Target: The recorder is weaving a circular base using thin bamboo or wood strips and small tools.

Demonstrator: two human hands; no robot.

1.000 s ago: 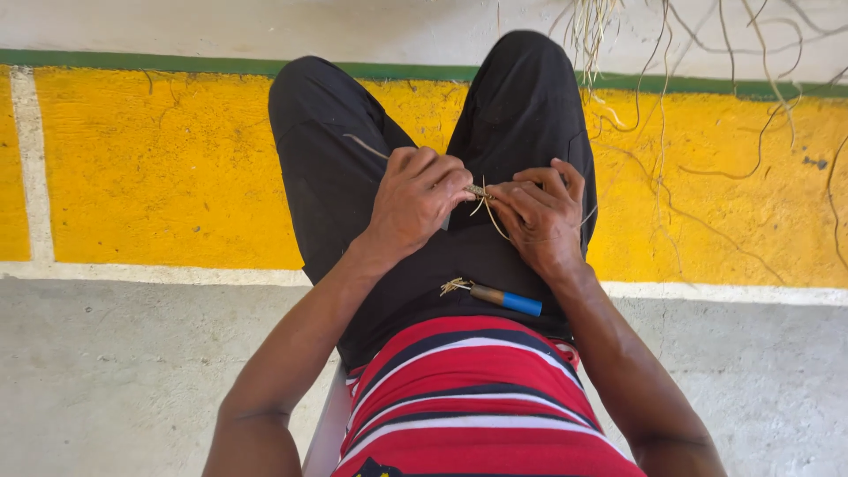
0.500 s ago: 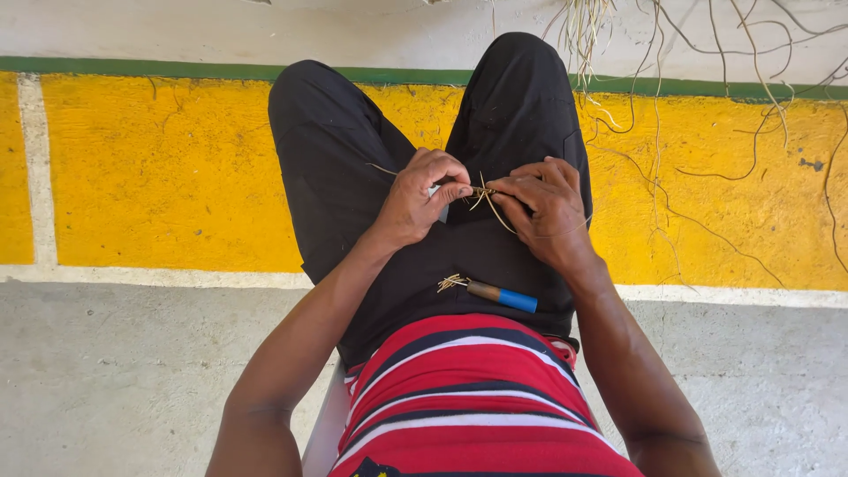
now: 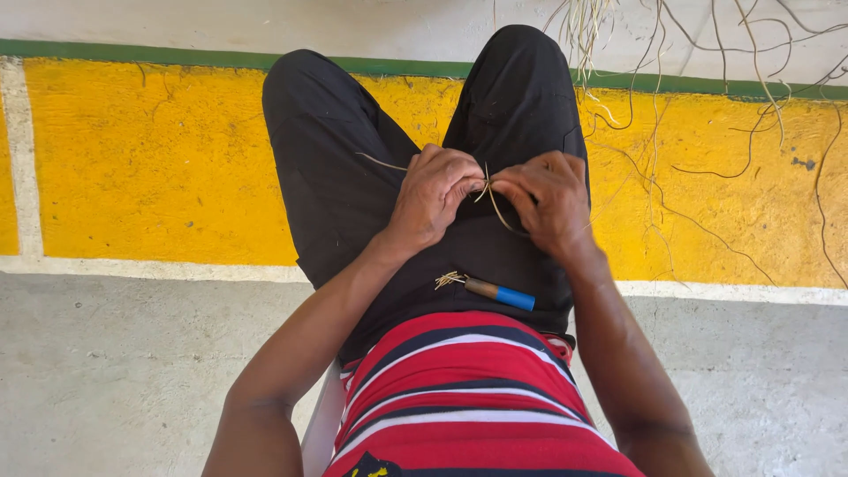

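I sit with black trousers (image 3: 336, 177) on, both hands together over my lap. My left hand (image 3: 435, 196) and my right hand (image 3: 549, 201) pinch thin straw-coloured fibre strands (image 3: 488, 187) between their fingertips. One strand sticks out to the left of my left hand (image 3: 380, 162), another curves down under my right hand. On my lap just below lies a small tool with a blue handle (image 3: 499, 292) and a tuft of fibre at its tip (image 3: 449, 280).
The floor ahead is painted yellow (image 3: 150, 168) with a green stripe (image 3: 132, 53) beyond and a white line nearer. Loose dry fibres (image 3: 707, 115) lie scattered at the upper right. Grey concrete (image 3: 115, 371) lies on both sides. A white seat edge (image 3: 320, 424) shows below.
My hands have shifted slightly and drawn closer together on the strands; the fingers keep working the fibre. The blue-handled tool has stayed on my lap.
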